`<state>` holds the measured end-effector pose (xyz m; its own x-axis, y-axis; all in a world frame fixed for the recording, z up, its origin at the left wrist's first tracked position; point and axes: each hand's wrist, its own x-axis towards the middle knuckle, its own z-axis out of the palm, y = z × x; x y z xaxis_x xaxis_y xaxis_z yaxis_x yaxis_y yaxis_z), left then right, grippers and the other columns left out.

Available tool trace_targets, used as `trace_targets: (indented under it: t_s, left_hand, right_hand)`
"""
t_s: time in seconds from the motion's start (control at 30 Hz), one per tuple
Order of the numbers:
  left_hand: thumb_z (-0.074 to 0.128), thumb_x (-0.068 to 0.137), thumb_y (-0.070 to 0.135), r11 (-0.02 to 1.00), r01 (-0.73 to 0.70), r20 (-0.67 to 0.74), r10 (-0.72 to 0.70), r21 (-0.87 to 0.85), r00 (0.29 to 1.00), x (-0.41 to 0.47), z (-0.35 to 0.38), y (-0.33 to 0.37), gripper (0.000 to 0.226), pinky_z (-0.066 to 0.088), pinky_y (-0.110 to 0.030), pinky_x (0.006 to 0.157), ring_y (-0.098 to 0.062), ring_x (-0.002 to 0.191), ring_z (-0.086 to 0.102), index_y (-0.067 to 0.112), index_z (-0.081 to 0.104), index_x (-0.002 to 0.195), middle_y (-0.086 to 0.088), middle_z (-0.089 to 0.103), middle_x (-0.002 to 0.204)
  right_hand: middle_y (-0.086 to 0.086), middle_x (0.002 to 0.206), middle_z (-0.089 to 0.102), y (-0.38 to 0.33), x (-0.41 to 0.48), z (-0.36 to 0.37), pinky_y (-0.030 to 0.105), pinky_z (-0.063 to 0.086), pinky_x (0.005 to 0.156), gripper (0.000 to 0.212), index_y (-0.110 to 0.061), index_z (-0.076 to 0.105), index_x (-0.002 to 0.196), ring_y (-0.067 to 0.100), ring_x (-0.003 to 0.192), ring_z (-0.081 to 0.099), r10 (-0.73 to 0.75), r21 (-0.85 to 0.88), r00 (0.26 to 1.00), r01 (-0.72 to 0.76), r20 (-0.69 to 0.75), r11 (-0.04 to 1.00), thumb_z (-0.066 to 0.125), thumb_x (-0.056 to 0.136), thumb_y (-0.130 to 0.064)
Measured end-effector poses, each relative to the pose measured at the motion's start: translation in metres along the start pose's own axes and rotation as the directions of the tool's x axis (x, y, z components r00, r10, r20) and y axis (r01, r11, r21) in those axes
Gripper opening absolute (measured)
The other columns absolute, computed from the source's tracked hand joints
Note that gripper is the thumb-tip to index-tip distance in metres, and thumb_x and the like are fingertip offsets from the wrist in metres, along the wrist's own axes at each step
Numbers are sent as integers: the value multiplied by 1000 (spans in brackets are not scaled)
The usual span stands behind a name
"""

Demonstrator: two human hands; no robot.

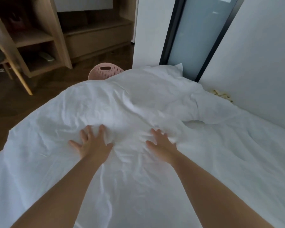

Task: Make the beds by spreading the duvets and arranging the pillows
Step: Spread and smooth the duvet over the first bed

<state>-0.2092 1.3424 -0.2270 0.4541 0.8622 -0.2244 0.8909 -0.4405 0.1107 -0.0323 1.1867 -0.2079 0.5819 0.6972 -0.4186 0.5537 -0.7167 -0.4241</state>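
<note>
Duvet (125, 102), white and creased, spread over bed (270, 142), long axis running away from viewer toward far end. Left grip (90, 143) and right grip (162, 145) both flat on duvet near its middle, fingers straight and spread, pressing down, pinching nothing. Side by side, with a strip of wrinkled cloth between. Bunched, raised cloth directly ahead of both, farther up bed. Folded-back flap (202, 111) ahead and to right, close to wall (262, 63), nearer to right grip than left. Cannot tell whether flap is duvet corner or pillow. Probably mid-spreading, with next stroke best judged forward and outward, and flap a job for right grip.

Left edge of bed open to floor (20, 104), with free room on that side. Right side hemmed in by wall, touching or just beside bed, so little sweep there. Pink basket (105, 70) on floor beyond far end, partly hidden by duvet. Glass panel (196, 38) behind far right corner. Shelves (39, 40) well apart, far left.
</note>
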Motion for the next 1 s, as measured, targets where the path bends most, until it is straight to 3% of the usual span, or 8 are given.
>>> trace_targets:
  t_s: [0.17,0.33,0.47,0.63,0.73,0.83,0.93,1.0]
  left_hand:
    - [32,96,54,970,-98,-21,105,223,994,21,14,25,76,13,-65,110,-36,147,-7,24,-10,153,-16,-15,159]
    - [39,99,37,894,-156,-90,212,419,973,35,7,38,75,39,-46,103,-36,140,21,8,-5,152,-14,-10,160]
    - [52,92,8,895,-293,-322,401,336,858,76,-39,86,75,49,-37,86,-28,118,48,16,6,151,-5,-3,161]
    - [48,96,17,762,-489,235,429,424,872,100,-65,141,58,46,-35,92,-27,123,52,32,27,148,-5,42,144]
    - [57,91,11,861,-313,-109,384,400,917,95,-73,157,39,45,-34,75,-28,99,60,18,48,127,-6,55,114]
    - [60,87,3,943,-292,-449,331,157,830,112,-92,179,38,46,-38,66,-29,79,53,11,45,121,-13,46,113]
    - [53,94,33,932,-301,-21,311,201,950,113,-53,188,45,45,-45,94,-37,116,47,18,38,134,-10,37,134]
    - [37,94,50,898,-296,121,271,326,955,103,-6,181,52,36,-46,104,-37,127,35,22,35,138,-7,35,139]
  right_hand:
    - [-5,161,-18,39,20,1,74,-1,106,59,-39,-6,153,33,147,-18,-3,-479,989,-70,-150,875,21,101,-49]
    - [11,162,3,75,43,-20,72,9,108,63,-25,-8,155,35,147,7,243,-457,930,-349,-275,818,23,102,-39]
    - [8,140,44,107,51,-45,57,20,112,63,-24,21,148,28,130,39,77,-425,940,-222,-332,878,38,94,-51]
    - [0,102,64,140,38,-81,33,44,78,38,-23,55,106,21,93,61,156,-88,982,-165,-108,982,53,89,-57]
    - [5,92,65,143,32,-112,34,41,72,32,-20,57,96,29,94,62,22,-226,907,-128,-421,966,43,97,-49]
    - [5,87,63,148,40,-146,36,42,69,37,-17,56,96,30,85,60,-48,-222,769,-124,-638,967,37,100,-48]
    - [2,107,63,165,55,-136,34,43,87,46,-19,64,107,25,104,60,86,7,959,-87,-271,996,38,98,-55]
    - [3,128,58,178,60,-124,33,34,103,63,-16,59,129,24,126,51,205,223,969,-171,-139,960,35,94,-63]
